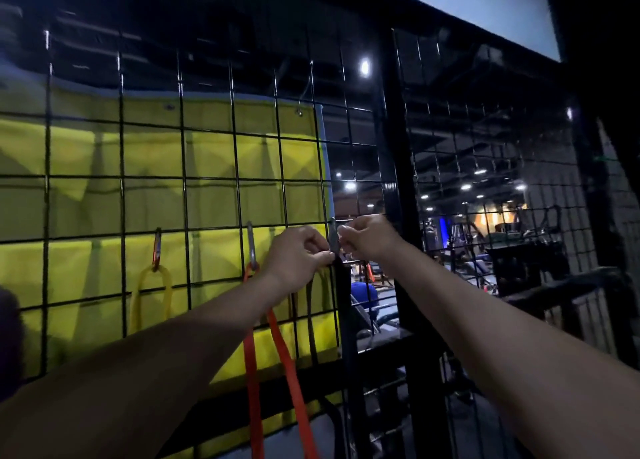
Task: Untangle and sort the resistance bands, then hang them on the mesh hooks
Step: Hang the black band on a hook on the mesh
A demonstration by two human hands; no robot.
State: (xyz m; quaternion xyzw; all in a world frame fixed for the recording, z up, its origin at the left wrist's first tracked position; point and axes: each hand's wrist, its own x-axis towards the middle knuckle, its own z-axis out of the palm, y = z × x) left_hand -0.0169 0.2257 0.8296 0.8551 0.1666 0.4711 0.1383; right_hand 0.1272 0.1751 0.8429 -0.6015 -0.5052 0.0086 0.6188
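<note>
A black wire mesh panel (183,181) stands in front of me. A yellow band (151,296) hangs from an orange carabiner (157,247) at the left. An orange band (277,361) hangs from a grey carabiner (251,247) in the middle. A third grey carabiner (333,237) hangs at the panel's right edge. My left hand (298,257) pinches the top of a black band (344,313) just below that carabiner. My right hand (367,237) pinches the carabiner from the right side. The black band drops straight down along the panel's edge.
A yellow banner (86,167) hangs behind the mesh. A thick black post (398,167) stands right of the panel, with a second mesh section (485,167) beyond it. Gym equipment and ceiling lights show through the mesh at the right.
</note>
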